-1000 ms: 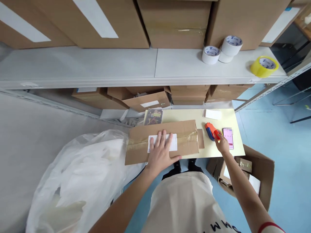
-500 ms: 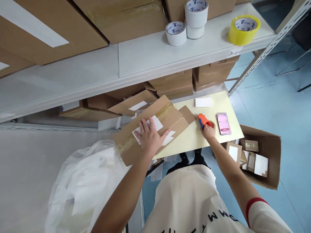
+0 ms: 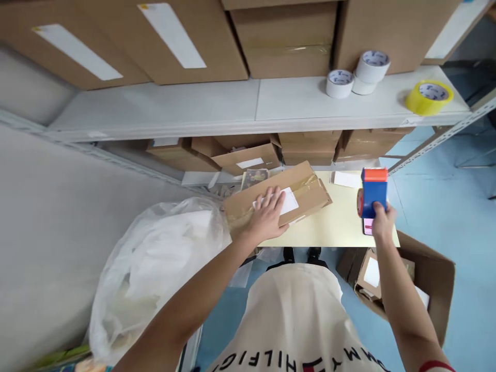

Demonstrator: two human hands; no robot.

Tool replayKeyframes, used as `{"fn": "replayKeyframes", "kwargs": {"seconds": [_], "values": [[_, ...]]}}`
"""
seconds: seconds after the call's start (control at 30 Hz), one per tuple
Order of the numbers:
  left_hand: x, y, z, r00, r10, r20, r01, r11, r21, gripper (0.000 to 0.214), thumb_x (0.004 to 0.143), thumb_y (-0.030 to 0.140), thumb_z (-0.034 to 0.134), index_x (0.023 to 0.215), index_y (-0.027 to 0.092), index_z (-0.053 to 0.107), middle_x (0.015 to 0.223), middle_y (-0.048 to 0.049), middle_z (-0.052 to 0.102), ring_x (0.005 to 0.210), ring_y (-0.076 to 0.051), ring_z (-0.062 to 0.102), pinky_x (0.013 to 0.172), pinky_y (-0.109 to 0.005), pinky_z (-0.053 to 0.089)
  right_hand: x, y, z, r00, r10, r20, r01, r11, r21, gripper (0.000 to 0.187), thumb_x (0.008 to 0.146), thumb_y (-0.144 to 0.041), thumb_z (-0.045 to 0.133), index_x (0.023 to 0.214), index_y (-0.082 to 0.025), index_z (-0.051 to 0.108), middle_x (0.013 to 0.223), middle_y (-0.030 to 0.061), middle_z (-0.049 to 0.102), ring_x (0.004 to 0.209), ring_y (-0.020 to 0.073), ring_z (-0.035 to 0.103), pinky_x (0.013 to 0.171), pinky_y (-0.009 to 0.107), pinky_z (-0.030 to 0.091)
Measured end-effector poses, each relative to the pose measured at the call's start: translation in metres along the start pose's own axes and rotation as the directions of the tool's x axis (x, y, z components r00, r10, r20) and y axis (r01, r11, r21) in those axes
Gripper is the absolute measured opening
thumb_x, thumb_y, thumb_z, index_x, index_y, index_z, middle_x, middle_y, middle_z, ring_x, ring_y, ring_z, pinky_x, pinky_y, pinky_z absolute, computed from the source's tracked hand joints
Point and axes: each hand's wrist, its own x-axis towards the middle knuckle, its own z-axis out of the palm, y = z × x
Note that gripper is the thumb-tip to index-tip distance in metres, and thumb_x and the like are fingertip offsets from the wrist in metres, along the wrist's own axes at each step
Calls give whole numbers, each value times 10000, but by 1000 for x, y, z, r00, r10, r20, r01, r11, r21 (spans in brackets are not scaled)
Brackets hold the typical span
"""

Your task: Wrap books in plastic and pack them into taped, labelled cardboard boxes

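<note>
At the near left, one translucent plastic bag bulges beside the table. Right of it, a taped carton lies askew over the table's left part. Left hand rests palm down on top, fingers slightly spread, gripping nothing. Right hand, well apart, is wrapped around a blue-and-red tape dispenser at the table's right end, partly hiding a phone.

Technique, left: press with the whole palm, weight centred, so the carton cannot pivot; avoid rubbing the white label under the fingers. Right: firm grip on the dispenser's body, wrist straight, thumb clear of the red end. Cutting edge not discernible.

Counts, left to right: bag, 1; printed booklet, 1, beyond the carton; carton under hand, 1; white tape rolls, 3, far shelf; dispenser, 1; phone, 1; yellow tape roll, 1, same shelf; floor box, 1, near right, contents partly behind the forearm, number uncertain.
</note>
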Motion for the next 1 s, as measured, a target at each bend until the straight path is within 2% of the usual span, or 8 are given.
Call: {"fn": "replayKeyframes", "kwargs": {"seconds": [0.13,0.3,0.47,0.6,0.7,0.8,0.9,1.0], "values": [[-6,1,-3,992,127,17,-126,990,-63,938,784,448,629,1567,147,208,1648,-174,202,1522,-359,149,1200,-546,100,5,-93,11,969,-166,183,150,984,94,586,788,-687,590,522,-236,327,476,-63,249,452,78,202,425,256,170],[-12,5,-1,957,292,-3,-289,946,-149,945,738,404,672,1541,115,266,1611,-201,287,1488,-384,234,1196,-566,119,-5,-169,71,776,-194,601,163,981,107,714,701,-829,596,463,-221,307,466,-59,226,447,58,187,416,245,158],[-17,11,-1,894,427,-136,-448,858,-250,851,671,322,750,1427,76,449,1454,-237,502,1359,-399,444,1169,-534,267,-10,-165,118,626,-23,780,64,998,-21,731,618,-891,592,451,-209,385,436,-49,304,427,64,242,407,245,192],[-36,2,5,888,334,-315,-457,709,-537,548,728,346,737,1229,148,633,1273,-162,670,1201,-322,608,1061,-456,450,-11,-141,127,680,52,731,30,995,-98,726,561,-892,625,440,-209,412,422,-41,346,427,75,278,413,245,211],[-56,-12,15,932,-98,-350,-261,491,-831,245,810,399,679,903,175,709,967,-111,764,916,-242,711,902,-392,550,-13,-130,128,726,88,682,-36,995,-90,721,515,-898,638,441,-216,416,414,-40,348,423,80,275,412,248,225],[-66,-24,13,896,-417,-153,-116,113,-987,293,797,452,710,871,171,676,902,-83,747,878,-206,709,818,-342,570,-16,-129,131,717,84,692,-24,995,-97,715,511,-887,652,436,-217,415,407,-40,336,421,77,255,411,252,205],[-60,-29,-5,921,-387,53,-57,-267,-962,502,683,526,811,999,168,655,984,-75,716,910,-199,700,784,-326,567,-17,-133,135,691,53,721,53,991,-124,713,527,-875,658,435,-211,414,418,-42,328,430,76,259,422,254,194],[-50,-27,-27,957,-251,142,0,-494,-870,556,621,588,834,943,165,670,886,-35,688,806,-146,670,755,-303,532,-19,-136,136,653,26,757,93,989,-114,724,541,-880,646,438,-211,387,431,-46,314,437,72,248,424,255,198]]}}
